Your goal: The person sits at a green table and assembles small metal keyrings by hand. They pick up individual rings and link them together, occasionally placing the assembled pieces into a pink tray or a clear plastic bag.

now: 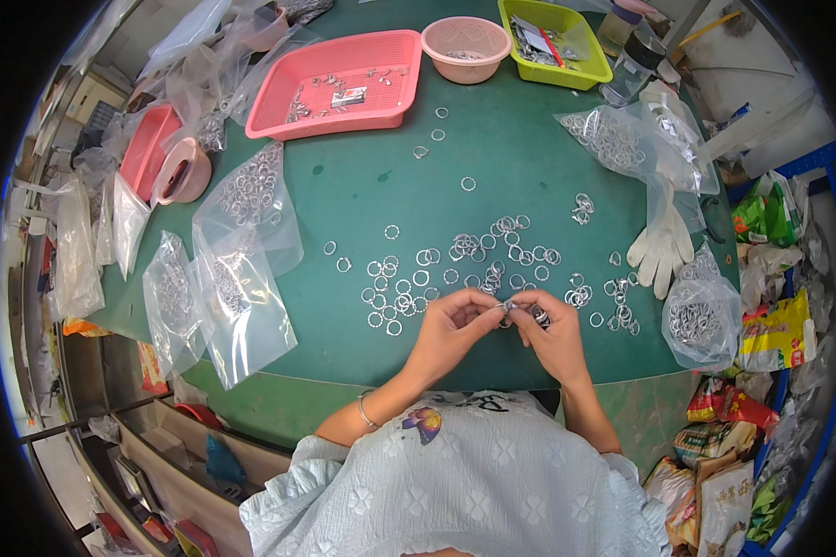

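Note:
My left hand (451, 332) and my right hand (555, 340) meet near the front edge of the green table. The fingertips of both pinch a small silver metal ring (508, 306) between them. Several more rings (540, 317) sit gathered in the curled fingers of my right hand, partly hidden. Just beyond and to the left, loose rings (405, 303) are spread over the tabletop. A denser heap of rings (493, 276) lies right behind my fingers. Farther right, small clusters of rings (620, 306) rest on the table.
Clear bags of rings lie at the left (230, 269) and right (695, 314). A white glove (663, 243) rests near the right edge. Along the back stand a pink tray (404, 102), a pink basket (439, 60), a lime green basket (567, 76) and a jar (627, 82).

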`<state>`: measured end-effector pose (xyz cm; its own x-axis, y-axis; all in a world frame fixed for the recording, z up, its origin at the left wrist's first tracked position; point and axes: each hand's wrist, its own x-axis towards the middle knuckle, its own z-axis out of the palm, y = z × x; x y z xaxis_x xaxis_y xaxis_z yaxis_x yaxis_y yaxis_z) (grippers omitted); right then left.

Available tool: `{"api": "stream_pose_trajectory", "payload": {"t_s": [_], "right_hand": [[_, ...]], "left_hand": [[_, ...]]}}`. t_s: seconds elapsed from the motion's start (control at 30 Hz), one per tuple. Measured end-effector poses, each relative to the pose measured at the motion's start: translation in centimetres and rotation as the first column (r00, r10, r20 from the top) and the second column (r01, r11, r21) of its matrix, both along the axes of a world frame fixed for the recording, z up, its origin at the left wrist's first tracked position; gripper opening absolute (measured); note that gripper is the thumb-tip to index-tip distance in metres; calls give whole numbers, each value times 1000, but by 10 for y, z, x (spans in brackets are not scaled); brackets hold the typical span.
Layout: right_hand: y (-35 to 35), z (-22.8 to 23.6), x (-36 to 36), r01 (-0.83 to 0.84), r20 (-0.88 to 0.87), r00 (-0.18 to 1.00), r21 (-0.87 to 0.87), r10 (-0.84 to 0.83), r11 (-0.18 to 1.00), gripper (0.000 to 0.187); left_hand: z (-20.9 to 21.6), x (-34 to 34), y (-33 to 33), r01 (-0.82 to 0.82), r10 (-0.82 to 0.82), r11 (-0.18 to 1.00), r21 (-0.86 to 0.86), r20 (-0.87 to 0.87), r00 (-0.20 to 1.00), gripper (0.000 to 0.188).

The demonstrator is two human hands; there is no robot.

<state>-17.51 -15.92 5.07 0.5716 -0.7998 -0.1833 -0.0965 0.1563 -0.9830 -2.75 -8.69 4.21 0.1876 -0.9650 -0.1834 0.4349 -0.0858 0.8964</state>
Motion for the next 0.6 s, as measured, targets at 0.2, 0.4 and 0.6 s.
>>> {"api": "stream_pose_trajectory", "payload": {"t_s": [0.2, 0.4, 0.6], "right_hand": [[2, 4, -1, -4, -84, 996, -147, -9, 989, 6], [4, 3, 3, -17, -84, 996, -306, -9, 952, 5], [2, -6, 2, -75, 82, 995, 185, 61, 980, 12]], "left_hand": [[0, 1, 1, -23, 26, 999, -23, 118, 993, 6], [-4, -6, 5, -126, 137, 989, -80, 159, 978, 7], [-13, -7, 2, -119, 118, 989, 84, 14, 993, 16]]}}
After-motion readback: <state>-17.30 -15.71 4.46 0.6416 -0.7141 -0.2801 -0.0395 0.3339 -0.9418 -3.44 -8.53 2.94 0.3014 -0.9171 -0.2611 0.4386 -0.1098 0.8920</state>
